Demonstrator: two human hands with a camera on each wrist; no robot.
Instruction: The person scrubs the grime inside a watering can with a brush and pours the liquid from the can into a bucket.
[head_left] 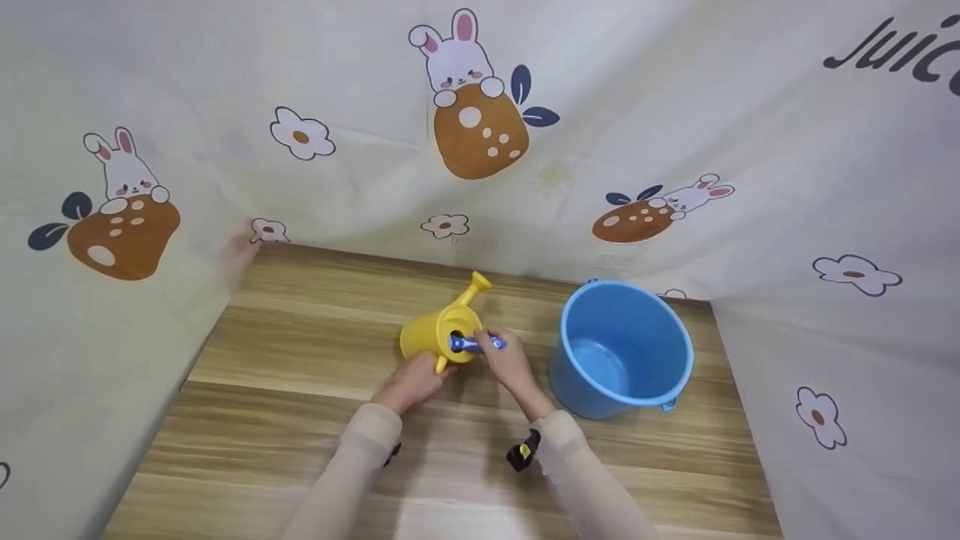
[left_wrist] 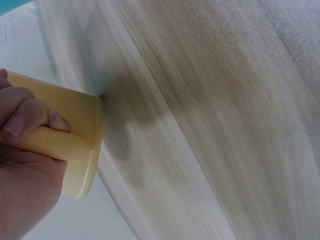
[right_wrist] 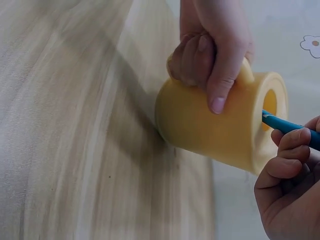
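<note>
**Blue handle dips into tipped yellow watering can**

The yellow watering can (head_left: 424,335) is held over the wood-look floor (head_left: 300,420), tipped along its length: base to the left, round mouth to the right and upward. Its spout (head_left: 463,296) points away from the person, toward the bunny-print sheet (head_left: 360,60). A slim blue-handled tool (head_left: 472,344) lies crosswise at the mouth, one end inside; that end is hidden, so I can't tell what it carries. Nor can I make out whether the base touches the floor.

The left hand (head_left: 420,381) curls its fingers around the can's handle (head_left: 441,364), thumb against the body. The right hand (head_left: 510,365) pinches the tool, fingers bent close. Both forearms reach forward and converge, pale sleeves (head_left: 592,480) cut off below. Right of them stands a blue bucket (head_left: 577,390).
</note>
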